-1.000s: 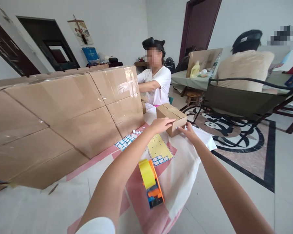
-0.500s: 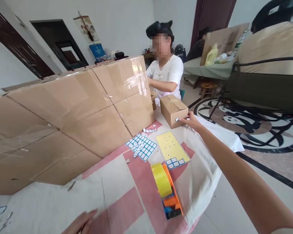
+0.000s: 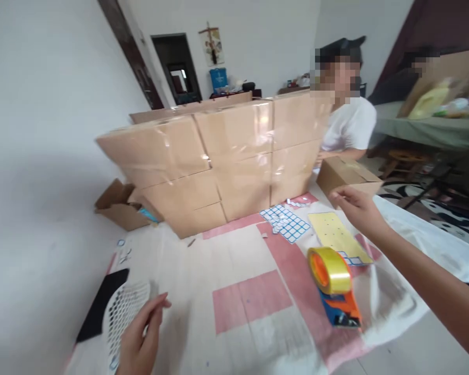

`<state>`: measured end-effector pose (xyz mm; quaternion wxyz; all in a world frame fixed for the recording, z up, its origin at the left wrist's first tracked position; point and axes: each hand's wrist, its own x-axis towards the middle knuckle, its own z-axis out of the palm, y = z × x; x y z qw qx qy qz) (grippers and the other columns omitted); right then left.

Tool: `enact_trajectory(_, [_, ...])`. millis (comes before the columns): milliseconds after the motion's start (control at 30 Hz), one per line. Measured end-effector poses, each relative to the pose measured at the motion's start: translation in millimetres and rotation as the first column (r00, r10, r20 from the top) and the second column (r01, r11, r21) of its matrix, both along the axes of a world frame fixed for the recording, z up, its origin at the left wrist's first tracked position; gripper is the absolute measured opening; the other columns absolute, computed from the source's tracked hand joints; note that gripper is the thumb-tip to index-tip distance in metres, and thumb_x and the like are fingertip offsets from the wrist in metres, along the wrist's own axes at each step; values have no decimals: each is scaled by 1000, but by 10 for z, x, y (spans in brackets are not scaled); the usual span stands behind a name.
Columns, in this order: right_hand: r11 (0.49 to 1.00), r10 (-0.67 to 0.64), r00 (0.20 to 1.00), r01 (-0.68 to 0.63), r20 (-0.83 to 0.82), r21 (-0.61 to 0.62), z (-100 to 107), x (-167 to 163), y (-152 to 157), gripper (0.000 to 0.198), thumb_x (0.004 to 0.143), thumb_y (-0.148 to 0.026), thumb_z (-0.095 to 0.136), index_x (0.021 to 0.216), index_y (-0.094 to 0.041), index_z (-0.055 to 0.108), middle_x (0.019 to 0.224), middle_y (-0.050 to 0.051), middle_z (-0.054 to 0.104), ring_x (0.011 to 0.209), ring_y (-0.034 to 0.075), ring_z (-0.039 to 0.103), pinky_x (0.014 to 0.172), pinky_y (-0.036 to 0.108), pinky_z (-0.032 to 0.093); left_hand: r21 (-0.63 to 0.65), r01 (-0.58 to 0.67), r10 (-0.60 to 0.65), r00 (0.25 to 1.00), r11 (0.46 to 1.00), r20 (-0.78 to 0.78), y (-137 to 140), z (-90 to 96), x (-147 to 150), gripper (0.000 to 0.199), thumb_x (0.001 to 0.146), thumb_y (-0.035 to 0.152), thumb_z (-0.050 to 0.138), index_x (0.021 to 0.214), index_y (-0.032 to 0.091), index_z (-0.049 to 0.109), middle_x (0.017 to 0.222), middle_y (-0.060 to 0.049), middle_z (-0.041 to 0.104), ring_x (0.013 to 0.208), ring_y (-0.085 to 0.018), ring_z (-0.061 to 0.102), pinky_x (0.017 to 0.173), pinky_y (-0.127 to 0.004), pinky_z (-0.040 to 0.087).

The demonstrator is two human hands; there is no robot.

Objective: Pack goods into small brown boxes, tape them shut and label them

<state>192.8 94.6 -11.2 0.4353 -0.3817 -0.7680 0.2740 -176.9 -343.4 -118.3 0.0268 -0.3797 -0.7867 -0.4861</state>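
Note:
My right hand (image 3: pixel 355 208) is in front of the small cardboard box (image 3: pixel 346 174), its fingers closed in a pinch. Whatever is between those fingertips, if anything, cannot be made out. My left hand (image 3: pixel 143 330) hovers low at the left, beside a white mesh basket (image 3: pixel 125 307); its fingers are loosely bent, with a gap to the thumb and nothing visible in them. A tape dispenser with a yellow roll (image 3: pixel 334 276) lies on the table near my right forearm. Beyond it lie a yellow sticker sheet (image 3: pixel 328 226) and a blue-outlined label sheet (image 3: pixel 293 226) strewn with small white pieces.
A wall of taped cardboard (image 3: pixel 242 182) stands across the table's far side. An open carton (image 3: pixel 121 213) is at its left end, and a black flat item (image 3: pixel 101 307) lies nearer. Opposite sits a person in a white shirt (image 3: pixel 352 127). A patterned cloth (image 3: pixel 195 317) covers the table.
My view has turned left, showing the mesh basket and open carton. My right hand has drawn back from the box; the small white-blue piece at its fingertips no longer shows. My left hand has risen.

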Motion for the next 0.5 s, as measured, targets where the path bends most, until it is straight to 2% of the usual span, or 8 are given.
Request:
enact_trajectory(67, [971, 231, 969, -235, 83, 41, 195, -610, -374, 39, 93, -58, 58, 74, -24, 61, 74, 3, 60, 73, 23, 57, 71, 36, 42, 24, 17, -17, 1000, 1000, -6, 71, 116, -166, 26, 93, 43, 61, 106, 24, 74, 93, -4, 78, 79, -19, 72, 65, -28, 58])
enact_trajectory(133, [880, 462, 873, -474, 157, 43, 250, -1256, -769, 46, 98, -53, 53, 63, -23, 52, 67, 1, 53, 66, 19, 54, 67, 33, 41, 61, -17, 16, 1000, 998, 14, 146, 258, -373, 30, 93, 43, 62, 111, 22, 71, 99, -6, 78, 81, -19, 70, 64, -27, 55])
enact_trajectory(233, [697, 691, 683, -717, 236, 35, 83, -2251, -1319, 45, 102, -42, 48, 62, -21, 48, 68, 0, 51, 63, 15, 51, 64, 29, 39, 177, -106, 92, 992, 979, 85, 301, 464, -795, 36, 91, 43, 63, 121, 23, 66, 111, -7, 76, 80, -16, 66, 66, -26, 54])
enact_trajectory(300, [637, 730, 614, -770, 300, 26, -109, -2920, -1624, 31, 99, -32, 55, 71, -19, 59, 77, 2, 61, 71, 16, 58, 69, 28, 41, 250, -189, 159, 978, 950, 135, 458, 550, -1151, 40, 90, 41, 61, 125, 22, 62, 119, -9, 74, 79, -15, 65, 69, -27, 55])
enact_trajectory(333, [627, 733, 586, -779, 345, -11, -201, -3254, -1756, 20, 97, -27, 58, 81, -19, 66, 86, 3, 67, 81, 17, 63, 74, 28, 43, 240, -250, 218, 964, 938, 151, 552, 573, -1343, 42, 90, 39, 59, 128, 22, 58, 125, -10, 71, 79, -15, 66, 71, -29, 57])
enact_trajectory(400, [695, 687, 605, -709, 402, -120, -344, -3911, -1977, 10, 94, -25, 64, 100, -22, 72, 107, 6, 74, 102, 21, 67, 86, 29, 46, 216, -354, 329, 933, 910, 142, 751, 589, -1730, 49, 91, 31, 54, 138, 20, 51, 139, -15, 64, 81, -16, 68, 79, -34, 58])
enact_trajectory(467, [749, 645, 645, -640, 409, -172, -423, -4531, -2138, 24, 96, -27, 63, 118, -22, 69, 116, 9, 75, 113, 25, 67, 91, 32, 47, 165, -404, 392, 914, 900, 101, 937, 592, -2095, 60, 87, 24, 57, 145, 17, 45, 149, -20, 56, 94, -21, 71, 93, -42, 57])
enact_trajectory(500, [778, 619, 671, -597, 409, -197, -445, -4818, -2197, 29, 97, -28, 61, 125, -20, 67, 118, 11, 75, 114, 27, 68, 91, 33, 48, 135, -409, 404, 912, 902, 69, 1014, 597, -2264, 66, 85, 20, 58, 148, 16, 42, 154, -21, 50, 106, -25, 69, 101, -45, 53])
